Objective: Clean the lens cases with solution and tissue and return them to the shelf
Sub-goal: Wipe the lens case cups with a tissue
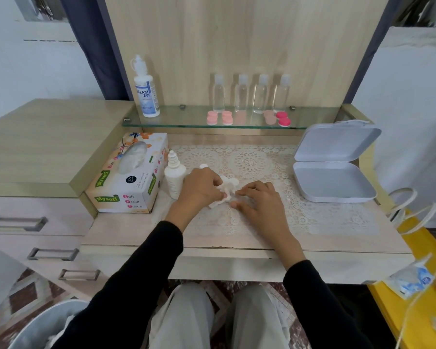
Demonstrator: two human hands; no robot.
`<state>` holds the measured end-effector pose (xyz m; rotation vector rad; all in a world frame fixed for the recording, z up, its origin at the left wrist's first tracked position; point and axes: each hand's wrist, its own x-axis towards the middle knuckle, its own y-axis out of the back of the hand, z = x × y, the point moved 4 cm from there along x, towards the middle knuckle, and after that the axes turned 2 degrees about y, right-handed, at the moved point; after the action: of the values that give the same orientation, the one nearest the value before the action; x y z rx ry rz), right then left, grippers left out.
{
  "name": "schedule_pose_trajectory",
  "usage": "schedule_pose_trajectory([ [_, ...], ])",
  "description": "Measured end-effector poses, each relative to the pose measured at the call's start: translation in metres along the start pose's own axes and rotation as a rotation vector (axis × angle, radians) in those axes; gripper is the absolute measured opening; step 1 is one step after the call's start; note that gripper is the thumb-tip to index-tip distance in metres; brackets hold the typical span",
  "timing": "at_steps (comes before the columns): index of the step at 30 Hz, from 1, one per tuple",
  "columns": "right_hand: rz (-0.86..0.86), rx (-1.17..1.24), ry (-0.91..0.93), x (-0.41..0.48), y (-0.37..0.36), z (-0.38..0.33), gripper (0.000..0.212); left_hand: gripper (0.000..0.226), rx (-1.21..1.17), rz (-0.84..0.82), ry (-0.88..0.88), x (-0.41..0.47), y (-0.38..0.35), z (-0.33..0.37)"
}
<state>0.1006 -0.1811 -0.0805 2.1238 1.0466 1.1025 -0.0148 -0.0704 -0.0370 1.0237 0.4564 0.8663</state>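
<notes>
Just left of my left hand (199, 188), which pinches the tissue (227, 188), stands a small bottle (174, 178); wiping may topple it. Whether my right hand (258, 199) holds anything, I cannot tell.

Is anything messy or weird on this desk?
Nothing is spilled. A small white cap lies loose on the lace mat, just behind the left hand holding the crumpled tissue, and the white box at the right sits open.

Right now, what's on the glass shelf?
A solution bottle, four clear bottles, pink lens cases in front. Nothing covers the shelf; two paler pink shapes are too blurred to tell.
</notes>
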Motion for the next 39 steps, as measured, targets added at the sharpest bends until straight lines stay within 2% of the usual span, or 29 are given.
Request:
schedule_pose_trajectory([
  [7, 0.015, 0.01, -0.001, -0.001, 0.0, 0.0, 0.027, 0.023, 0.044, -0.09, 0.024, 0.008, 0.003, 0.011],
  [10, 0.005, 0.002, -0.004, 0.0, 0.0, 0.0, 0.028, 0.012, 0.015, -0.038, -0.002, 0.006, 0.002, 0.007],
  [15, -0.014, -0.005, -0.008, 0.001, -0.001, 0.001, 0.029, 0.012, -0.036, 0.066, -0.051, -0.003, -0.002, -0.002],
  [21, -0.025, -0.025, 0.015, 0.001, -0.002, 0.002, 0.027, 0.022, -0.324, 0.136, 0.015, -0.014, -0.009, -0.021],
  [24, -0.01, -0.002, 0.021, 0.001, -0.001, 0.003, 0.025, 0.02, -0.456, 0.164, 0.074, -0.019, -0.017, -0.025],
  [27, 0.036, 0.065, 0.002, 0.0, 0.004, 0.001, 0.023, 0.009, -0.693, 0.072, 0.179, -0.022, -0.021, -0.025],
  [30, 0.04, 0.095, -0.005, 0.0, 0.005, 0.0, 0.024, 0.017, -0.947, -0.093, 0.274, -0.026, -0.024, -0.016],
  [34, 0.033, 0.106, 0.002, 0.0, 0.005, 0.001, 0.025, 0.026, -1.004, -0.171, 0.272, -0.031, -0.028, -0.012],
  [39, 0.036, 0.099, 0.038, -0.001, 0.006, -0.001, 0.024, 0.02, -1.024, -0.039, 0.261, -0.035, -0.029, -0.012],
])
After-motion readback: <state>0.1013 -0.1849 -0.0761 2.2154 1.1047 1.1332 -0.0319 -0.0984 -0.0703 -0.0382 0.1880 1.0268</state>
